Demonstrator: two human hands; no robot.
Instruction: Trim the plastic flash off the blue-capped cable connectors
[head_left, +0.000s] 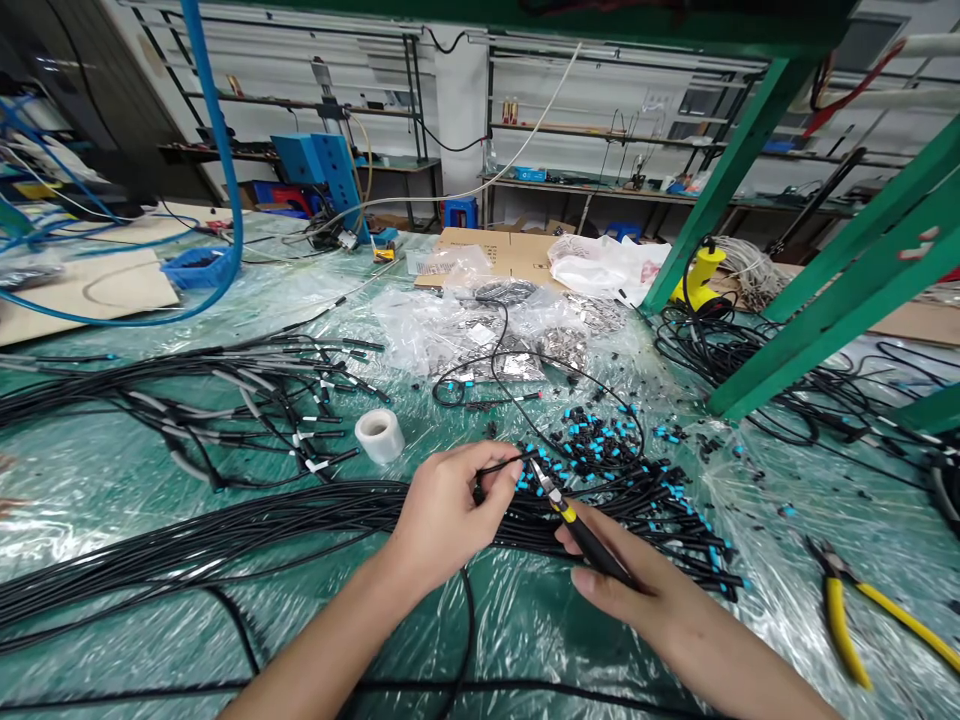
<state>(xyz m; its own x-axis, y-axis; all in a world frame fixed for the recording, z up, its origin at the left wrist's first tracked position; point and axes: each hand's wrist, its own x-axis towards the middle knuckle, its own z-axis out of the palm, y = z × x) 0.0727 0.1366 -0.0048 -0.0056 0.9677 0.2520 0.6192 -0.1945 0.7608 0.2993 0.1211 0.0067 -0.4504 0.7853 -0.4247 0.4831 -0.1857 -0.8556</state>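
Observation:
My left hand (448, 505) pinches a thin black cable (501, 465) between thumb and fingers. Wrapped in my right hand (634, 575) is a pair of pliers (589, 540) with black and yellow handles. Its metal tip is up against or just beside the cable's end; which of the two I cannot tell. Below and behind both hands runs a thick bundle of black cables (285, 525). Many of its ends at the right carry blue tips. A heap of small black and blue connector pieces (592, 440) lies just beyond the pliers.
A second pair of yellow-handled pliers (836, 600) rests at the right. A roll of clear tape (379, 436) stands left of my hands. Bags of metal parts (487, 340) lie behind. Green frame posts (817, 330) rise at the right, and a blue hose (225, 170) hangs at the left.

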